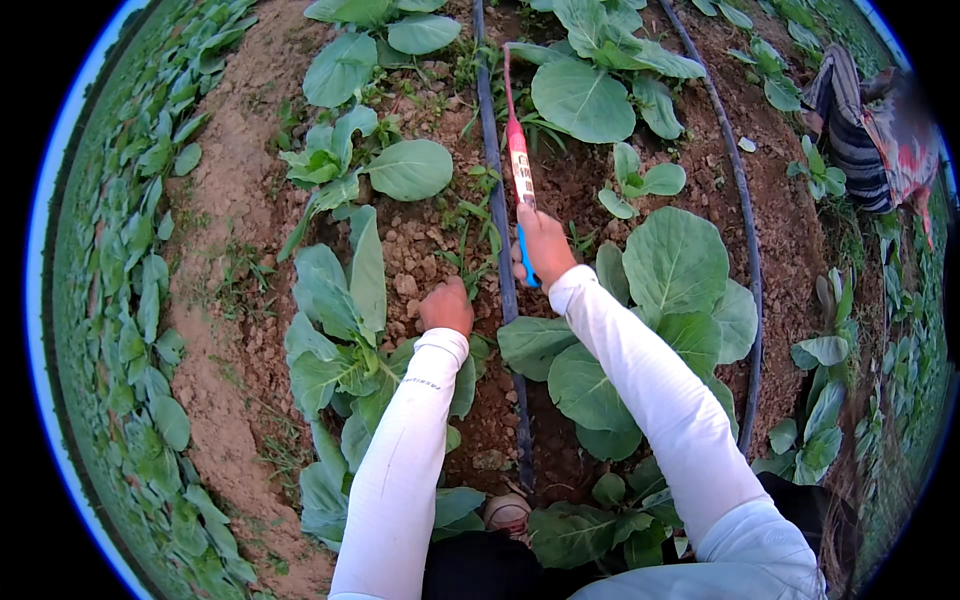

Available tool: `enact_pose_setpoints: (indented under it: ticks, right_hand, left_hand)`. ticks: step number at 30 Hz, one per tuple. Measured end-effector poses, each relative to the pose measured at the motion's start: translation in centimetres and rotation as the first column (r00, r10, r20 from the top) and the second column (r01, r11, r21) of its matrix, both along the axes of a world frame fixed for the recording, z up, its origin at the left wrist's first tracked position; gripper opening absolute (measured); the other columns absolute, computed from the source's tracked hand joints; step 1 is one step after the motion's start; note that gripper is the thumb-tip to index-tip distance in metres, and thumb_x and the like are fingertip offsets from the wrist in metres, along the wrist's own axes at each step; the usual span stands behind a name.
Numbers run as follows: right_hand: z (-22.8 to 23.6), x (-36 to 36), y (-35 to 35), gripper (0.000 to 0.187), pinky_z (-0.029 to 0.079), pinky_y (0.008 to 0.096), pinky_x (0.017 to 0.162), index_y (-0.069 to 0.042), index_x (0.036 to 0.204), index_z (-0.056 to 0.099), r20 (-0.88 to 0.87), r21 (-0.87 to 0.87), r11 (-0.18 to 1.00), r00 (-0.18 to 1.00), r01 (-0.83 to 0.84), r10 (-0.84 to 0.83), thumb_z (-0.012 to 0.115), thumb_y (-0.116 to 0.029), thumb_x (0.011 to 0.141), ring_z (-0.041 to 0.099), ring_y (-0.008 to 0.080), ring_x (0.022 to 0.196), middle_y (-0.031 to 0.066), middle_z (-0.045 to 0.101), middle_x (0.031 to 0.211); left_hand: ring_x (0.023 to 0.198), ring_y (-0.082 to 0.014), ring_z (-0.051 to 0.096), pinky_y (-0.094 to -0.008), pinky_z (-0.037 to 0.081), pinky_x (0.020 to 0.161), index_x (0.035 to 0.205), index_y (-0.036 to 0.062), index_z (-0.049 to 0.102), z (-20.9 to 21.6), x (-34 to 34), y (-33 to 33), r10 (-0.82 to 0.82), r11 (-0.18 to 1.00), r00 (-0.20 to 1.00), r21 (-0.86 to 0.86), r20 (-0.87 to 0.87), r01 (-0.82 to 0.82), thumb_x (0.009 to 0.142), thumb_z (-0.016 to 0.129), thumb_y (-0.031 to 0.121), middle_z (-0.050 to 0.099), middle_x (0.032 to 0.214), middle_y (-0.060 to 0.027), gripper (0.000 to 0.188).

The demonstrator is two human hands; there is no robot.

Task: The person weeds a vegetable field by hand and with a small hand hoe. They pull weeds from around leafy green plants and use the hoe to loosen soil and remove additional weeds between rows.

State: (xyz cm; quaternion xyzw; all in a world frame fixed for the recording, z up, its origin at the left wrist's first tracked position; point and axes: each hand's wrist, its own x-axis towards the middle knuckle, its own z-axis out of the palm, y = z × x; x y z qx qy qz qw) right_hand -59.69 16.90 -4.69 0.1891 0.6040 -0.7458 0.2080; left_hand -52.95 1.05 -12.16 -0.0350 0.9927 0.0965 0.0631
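Around, leafy green plants [675, 270] at three o'clock, black drip hose [497, 200] between hands — left hand [446, 306] fisted on soil [420, 250], right hand [544, 246] clamped on red-and-blue weeding tool [519, 170].

Carrying everything: a raised bed of brown, clumpy soil [420, 250], sloping off to a bare sandy strip [220, 300] at left. Running lengthwise along it, two dark drip hoses [497, 200], one down the middle, the other [745, 230] curving at right. Growing straight out of it, broad-leaved green seedlings [675, 265] and thin weeds [470, 240] between them.
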Motion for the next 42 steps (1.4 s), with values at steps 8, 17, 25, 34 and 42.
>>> enact_pose_setpoints:
  ticks: [8, 17, 25, 34, 42]
  right_hand:
    - [0.3, 9.8, 2.3, 0.033, 0.03, 0.0267, 0.029, -0.006, 0.08, 0.043, 0.043, -0.041, 0.998, 0.998, 0.039, -0.038, 0.041, -0.037, 0.089, 0.036, 0.0139, 0.033, 0.0046, 0.041, 0.051]
    - [0.4, -4.7, 1.0, 0.034, 0.034, 0.0289, 0.032, -0.006, 0.078, 0.044, -0.108, 0.117, 0.99, 0.992, 0.077, -0.064, 0.041, -0.039, 0.087, 0.043, 0.016, 0.034, 0.0053, 0.046, 0.054]
    - [0.0, 3.3, -0.6, 0.033, 0.032, 0.0274, 0.032, -0.007, 0.08, 0.042, 0.031, -0.074, 0.996, 0.999, -0.039, 0.041, 0.042, -0.039, 0.088, 0.04, 0.0148, 0.034, 0.0048, 0.043, 0.053]
    - [0.1, 3.2, 2.0, 0.035, 0.034, 0.0291, 0.031, -0.004, 0.077, 0.044, -0.098, 0.199, 0.977, 0.99, -0.076, 0.097, 0.043, -0.036, 0.089, 0.044, 0.0162, 0.032, 0.007, 0.046, 0.051]
    - [0.0, -2.6, 5.1, 0.035, 0.035, 0.0302, 0.032, -0.004, 0.081, 0.044, -0.068, 0.307, 0.95, 0.995, -0.048, 0.073, 0.044, -0.039, 0.087, 0.044, 0.0165, 0.035, 0.007, 0.047, 0.055]
  left_hand:
    - [0.069, -0.0359, 0.059, -0.0451, 0.046, 0.062, 0.079, 0.0031, 0.051, 0.3, 0.1, -0.1, 0.003, 1.0, 1.0, 0.011, 0.016, -0.003, 0.071, 0.055, 0.01, 0.059, 0.074, -0.0184, 0.012]
    - [0.068, -0.0337, 0.06, -0.0433, 0.047, 0.059, 0.08, 0.0041, 0.051, -0.4, -0.2, 0.8, -0.002, 0.999, 1.0, -0.049, 0.013, 0.002, 0.072, 0.057, 0.012, 0.06, 0.074, -0.0168, 0.013]
    - [0.068, -0.0328, 0.06, -0.0428, 0.048, 0.059, 0.081, 0.004, 0.051, -0.4, 0.2, -0.4, 0.007, 0.998, 1.0, -0.063, 0.006, -0.007, 0.069, 0.058, 0.011, 0.06, 0.075, -0.0162, 0.015]
    - [0.069, -0.0331, 0.06, -0.0435, 0.048, 0.06, 0.082, 0.0036, 0.051, 0.6, 0.2, 0.3, -0.004, 0.997, 0.999, -0.071, 0.043, 0.007, 0.07, 0.057, 0.01, 0.06, 0.076, -0.0162, 0.015]
    - [0.069, -0.0343, 0.06, -0.0438, 0.048, 0.06, 0.082, 0.0035, 0.052, 0.5, -0.1, 0.5, -0.015, 0.999, 0.999, -0.032, 0.038, 0.017, 0.073, 0.055, 0.009, 0.06, 0.074, -0.0172, 0.011]
